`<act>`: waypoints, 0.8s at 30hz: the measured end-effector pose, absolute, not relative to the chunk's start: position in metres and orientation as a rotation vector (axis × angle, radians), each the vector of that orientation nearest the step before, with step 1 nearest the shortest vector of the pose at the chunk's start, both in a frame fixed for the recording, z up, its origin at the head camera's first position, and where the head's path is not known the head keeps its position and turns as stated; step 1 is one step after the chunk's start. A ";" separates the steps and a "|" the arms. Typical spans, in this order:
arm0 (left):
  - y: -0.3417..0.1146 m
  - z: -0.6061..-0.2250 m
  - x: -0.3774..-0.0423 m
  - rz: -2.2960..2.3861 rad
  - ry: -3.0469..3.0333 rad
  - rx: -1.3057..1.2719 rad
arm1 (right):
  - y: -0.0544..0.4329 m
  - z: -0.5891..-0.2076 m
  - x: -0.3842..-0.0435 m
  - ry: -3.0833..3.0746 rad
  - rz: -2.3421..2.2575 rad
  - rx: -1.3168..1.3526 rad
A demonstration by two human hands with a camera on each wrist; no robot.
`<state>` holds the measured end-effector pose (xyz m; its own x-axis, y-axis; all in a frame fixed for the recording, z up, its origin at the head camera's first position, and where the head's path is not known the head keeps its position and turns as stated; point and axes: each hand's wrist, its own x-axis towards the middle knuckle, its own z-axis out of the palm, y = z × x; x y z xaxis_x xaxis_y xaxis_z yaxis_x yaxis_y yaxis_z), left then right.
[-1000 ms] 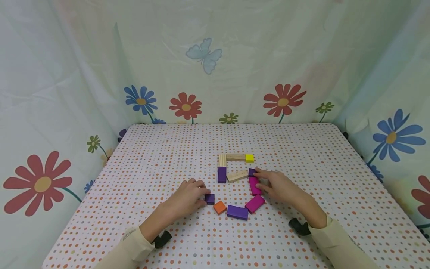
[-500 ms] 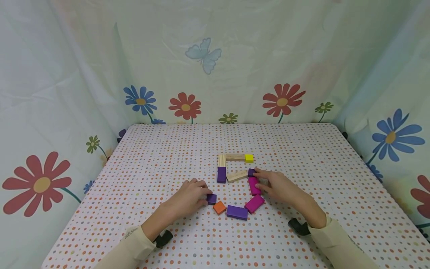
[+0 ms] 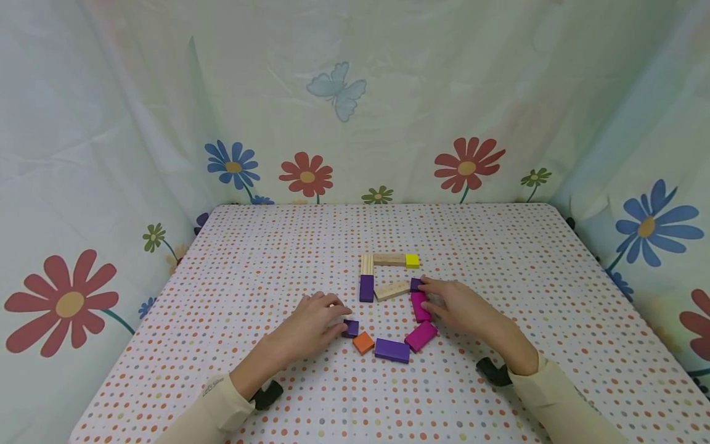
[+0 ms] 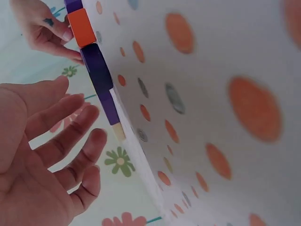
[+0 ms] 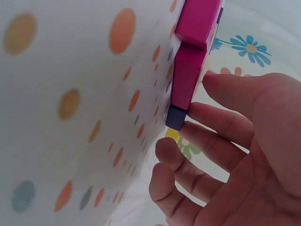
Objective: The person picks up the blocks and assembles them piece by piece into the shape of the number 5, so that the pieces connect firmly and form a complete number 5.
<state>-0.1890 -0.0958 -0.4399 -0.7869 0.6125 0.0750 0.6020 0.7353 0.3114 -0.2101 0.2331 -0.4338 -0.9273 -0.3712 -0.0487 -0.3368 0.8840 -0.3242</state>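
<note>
My left hand [image 3: 312,327] is just left of a small purple block [image 3: 351,328], its fingers loosely bent and apart; in the left wrist view the hand [image 4: 56,141] shows nothing between thumb and fingers. My right hand [image 3: 461,308] lies at the right side of the chain. In the right wrist view its fingertips are right at a small dark purple block [image 5: 176,117], and the thumb is beside a magenta block [image 5: 187,77]. Below these, a second magenta block [image 3: 421,337], a long purple block [image 3: 392,350] and an orange block [image 3: 363,343] curve leftward on the table.
Farther back lie a tilted plain wooden block [image 3: 392,290], an upright-running purple block [image 3: 367,288], a ridged pale block [image 3: 367,264], a long plain block [image 3: 389,260] and a yellow block [image 3: 412,261]. The table [image 3: 249,259] has a dotted cover; a flowered curtain [image 3: 388,92] hangs around it.
The small purple block has shifted slightly right, toward the orange one, under my left hand. Then the left fingers spread and let it go. My right hand has stayed in place.
</note>
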 end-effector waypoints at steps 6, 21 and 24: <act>-0.100 -0.439 -0.189 0.558 2.909 1.020 | 0.230 -0.432 -0.214 2.981 -0.388 -0.595; -0.099 -0.423 -0.216 0.698 3.076 0.904 | 0.237 -0.433 -0.218 3.003 -0.480 -0.515; -0.101 -0.422 -0.227 0.736 3.101 0.845 | 0.241 -0.431 -0.218 2.982 -0.502 -0.507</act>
